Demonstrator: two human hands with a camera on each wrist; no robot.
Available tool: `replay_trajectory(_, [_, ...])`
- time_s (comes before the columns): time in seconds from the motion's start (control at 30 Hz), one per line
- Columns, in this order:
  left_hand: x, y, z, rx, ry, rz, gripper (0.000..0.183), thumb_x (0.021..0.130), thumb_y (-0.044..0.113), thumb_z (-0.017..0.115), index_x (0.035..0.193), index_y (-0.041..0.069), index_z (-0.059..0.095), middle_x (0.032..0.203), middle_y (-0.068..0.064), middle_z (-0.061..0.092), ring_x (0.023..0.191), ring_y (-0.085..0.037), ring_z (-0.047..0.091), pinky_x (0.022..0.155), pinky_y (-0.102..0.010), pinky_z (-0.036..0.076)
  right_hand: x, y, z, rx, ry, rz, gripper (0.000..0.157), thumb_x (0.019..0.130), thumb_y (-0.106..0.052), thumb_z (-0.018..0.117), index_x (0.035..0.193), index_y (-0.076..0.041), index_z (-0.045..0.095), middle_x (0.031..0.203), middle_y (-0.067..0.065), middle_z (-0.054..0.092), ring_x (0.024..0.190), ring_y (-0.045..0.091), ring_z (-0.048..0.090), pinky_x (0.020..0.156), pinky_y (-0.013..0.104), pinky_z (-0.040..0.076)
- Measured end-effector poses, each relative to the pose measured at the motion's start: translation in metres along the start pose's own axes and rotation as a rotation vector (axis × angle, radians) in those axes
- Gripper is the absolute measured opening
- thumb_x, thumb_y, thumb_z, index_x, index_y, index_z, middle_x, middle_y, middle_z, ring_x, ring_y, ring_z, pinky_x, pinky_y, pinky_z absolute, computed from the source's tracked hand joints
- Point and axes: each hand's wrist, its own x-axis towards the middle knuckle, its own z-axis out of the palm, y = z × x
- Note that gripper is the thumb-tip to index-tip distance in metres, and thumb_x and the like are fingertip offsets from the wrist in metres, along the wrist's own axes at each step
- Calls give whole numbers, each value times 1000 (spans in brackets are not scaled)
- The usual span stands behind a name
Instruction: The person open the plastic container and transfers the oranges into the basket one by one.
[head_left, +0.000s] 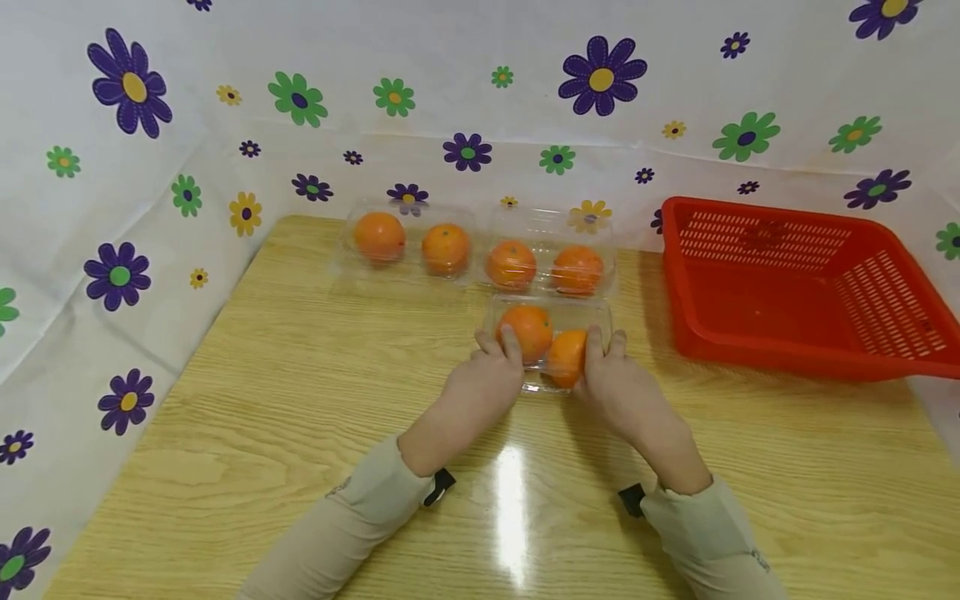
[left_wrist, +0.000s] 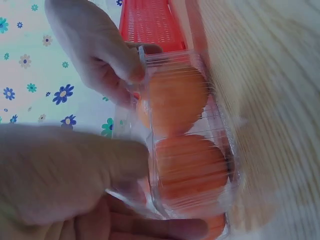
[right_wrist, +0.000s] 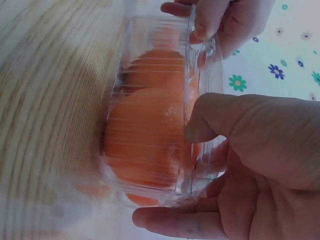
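Two oranges, one on the left (head_left: 528, 332) and one on the right (head_left: 567, 357), sit inside a clear plastic clamshell box (head_left: 596, 313) at mid-table. My left hand (head_left: 486, 385) grips the box's left end, and my right hand (head_left: 624, 392) holds its right end. In the left wrist view, the left thumb lies along the rim and the fingers reach round the side of the box (left_wrist: 227, 197). The right wrist view has the right thumb pressed on the rim, with the fingers at the box's end (right_wrist: 112, 172). The lid's fit is hard to tell through the glare.
Behind stand two more clear boxes, a left one (head_left: 416, 279) and a right one (head_left: 542, 218), each with two oranges. A red plastic basket (head_left: 780, 350) stands at the right of the wooden table (head_left: 300, 375). A flowered cloth (head_left: 450, 50) hangs along the back and left.
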Motion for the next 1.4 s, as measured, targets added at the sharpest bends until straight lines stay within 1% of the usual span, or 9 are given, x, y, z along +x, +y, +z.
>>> replay_trajectory(0.13, [-2, -1, 0, 46, 56, 9, 38, 95, 8, 51, 131, -4, 52, 106, -25, 66, 57, -15, 64, 37, -16, 41, -1, 4, -3, 39, -47, -16, 63, 89, -18, 56, 134, 19, 31, 118, 50, 43, 61, 40, 64, 49, 45, 53])
replay_trajectory(0.2, [-2, -2, -1, 47, 63, 12, 38, 95, 8, 51, 131, -4, 52, 106, -24, 66, 57, -15, 64, 37, -16, 40, -1, 5, -4, 56, -56, -23, 64, 89, -19, 56, 134, 20, 30, 118, 50, 42, 64, 42, 64, 51, 46, 53])
replay_trajectory(0.43, [-1, -5, -4, 10, 54, 13, 36, 95, 6, 51, 130, -4, 52, 105, -24, 67, 55, -14, 64, 37, -17, 42, -2, 8, -4, 64, -48, -58, 61, 90, -19, 56, 133, 19, 33, 118, 50, 44, 72, 48, 64, 58, 50, 54])
replay_trajectory(0.6, [0, -5, -4, -10, 29, 10, 37, 95, 6, 51, 131, -5, 51, 106, -25, 66, 54, -15, 64, 37, -17, 42, -1, 10, -6, 48, -48, -76, 60, 90, -16, 58, 133, 18, 35, 116, 49, 46, 70, 46, 64, 56, 48, 54])
replay_trajectory(0.7, [0, -7, -3, -22, 33, -4, 37, 95, 5, 51, 130, -5, 51, 106, -25, 66, 54, -15, 64, 38, -18, 43, -2, 9, -9, 37, -71, -60, 59, 87, -9, 60, 135, 15, 35, 118, 48, 45, 68, 44, 64, 55, 48, 54])
replay_trajectory(0.83, [0, -9, 0, -44, 59, -23, 37, 93, 4, 53, 129, -5, 51, 106, -24, 66, 54, -16, 64, 38, -19, 44, -3, 9, -14, 41, -118, -41, 60, 87, 1, 58, 139, 11, 31, 124, 48, 41, 71, 47, 63, 62, 51, 54])
replay_trajectory(0.93, [0, -10, 2, -54, 67, -19, 37, 93, 4, 53, 128, -6, 51, 106, -25, 65, 54, -16, 64, 37, -19, 43, -4, 10, -15, 45, -137, -44, 58, 89, 2, 53, 141, 10, 29, 127, 48, 39, 76, 49, 63, 66, 52, 54])
replay_trajectory(1.2, [2, -10, 0, -75, 47, -18, 38, 93, 4, 53, 130, -6, 50, 106, -26, 65, 54, -16, 63, 37, -19, 43, -3, 12, -15, 18, -101, -55, 52, 91, 2, 49, 140, 10, 31, 124, 47, 42, 74, 49, 63, 65, 54, 53])
replay_trajectory(1.4, [3, -9, -1, -85, 21, -7, 39, 93, 3, 53, 130, -7, 49, 107, -26, 65, 56, -17, 64, 38, -19, 44, -4, 12, -15, 20, -115, -38, 52, 92, 2, 48, 140, 10, 31, 125, 46, 42, 75, 49, 63, 66, 54, 53])
